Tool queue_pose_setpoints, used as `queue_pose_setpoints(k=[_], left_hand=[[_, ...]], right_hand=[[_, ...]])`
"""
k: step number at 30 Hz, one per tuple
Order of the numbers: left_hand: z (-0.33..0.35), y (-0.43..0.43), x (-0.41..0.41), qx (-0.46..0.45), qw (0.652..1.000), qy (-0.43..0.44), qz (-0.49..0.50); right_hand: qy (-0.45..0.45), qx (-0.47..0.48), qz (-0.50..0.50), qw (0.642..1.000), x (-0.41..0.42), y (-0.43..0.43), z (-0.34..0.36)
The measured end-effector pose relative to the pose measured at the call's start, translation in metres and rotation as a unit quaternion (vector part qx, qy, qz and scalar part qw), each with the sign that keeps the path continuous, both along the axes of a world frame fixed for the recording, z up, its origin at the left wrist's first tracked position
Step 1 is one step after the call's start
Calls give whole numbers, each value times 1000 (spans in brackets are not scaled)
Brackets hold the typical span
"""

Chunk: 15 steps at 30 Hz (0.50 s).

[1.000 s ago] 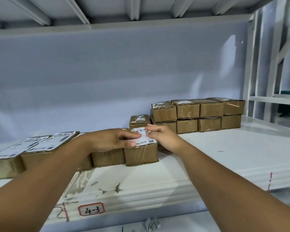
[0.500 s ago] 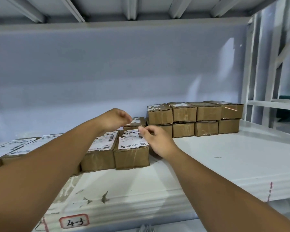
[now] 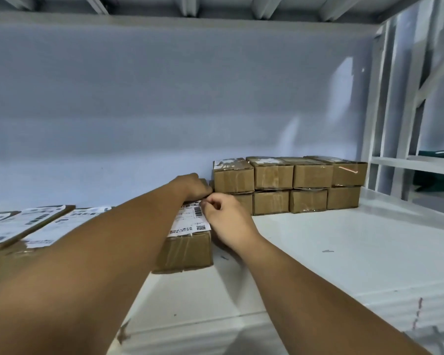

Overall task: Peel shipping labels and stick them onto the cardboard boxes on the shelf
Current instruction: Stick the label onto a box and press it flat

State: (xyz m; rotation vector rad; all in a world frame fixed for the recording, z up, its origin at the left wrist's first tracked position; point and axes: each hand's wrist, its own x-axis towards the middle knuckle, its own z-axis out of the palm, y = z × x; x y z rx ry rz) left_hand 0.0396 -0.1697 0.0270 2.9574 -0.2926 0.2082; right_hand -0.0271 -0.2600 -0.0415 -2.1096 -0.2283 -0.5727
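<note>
We seem to be smoothing the label (image 3: 190,221) onto the front box (image 3: 187,252), right hand (image 3: 228,219) curled at its corner, left hand (image 3: 194,185) behind, both grips unclear; next likely needs an unlabelled box (image 3: 272,175).

Brown boxes (image 3: 273,175), white barcoded label (image 3: 192,219)

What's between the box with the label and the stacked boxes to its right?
The person's right hand, its fingers pinching the label's corner, fills that gap in the head view.
</note>
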Motion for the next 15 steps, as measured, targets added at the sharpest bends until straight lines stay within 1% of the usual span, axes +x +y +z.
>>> queue_pose_setpoints(k=[3, 6, 9, 11, 13, 15], left_hand=[[-3, 3, 2, -36, 999, -1, 17], [-11, 7, 11, -153, 986, -36, 63], [-8, 12, 14, -223, 966, -83, 100], [0, 16, 11, -294, 941, -117, 118], [9, 20, 3, -378, 905, -146, 128], [14, 25, -12, -431, 879, -166, 117]], right_hand=[[5, 8, 1, 1000, -1, 0, 0], [6, 10, 1, 1000, -1, 1, 0], [-9, -10, -1, 1000, -3, 0, 0], [-20, -33, 0, 999, -3, -1, -1], [-36, -54, -18, 998, 0, -1, -1], [-58, -38, -40, 997, -1, -2, 1]])
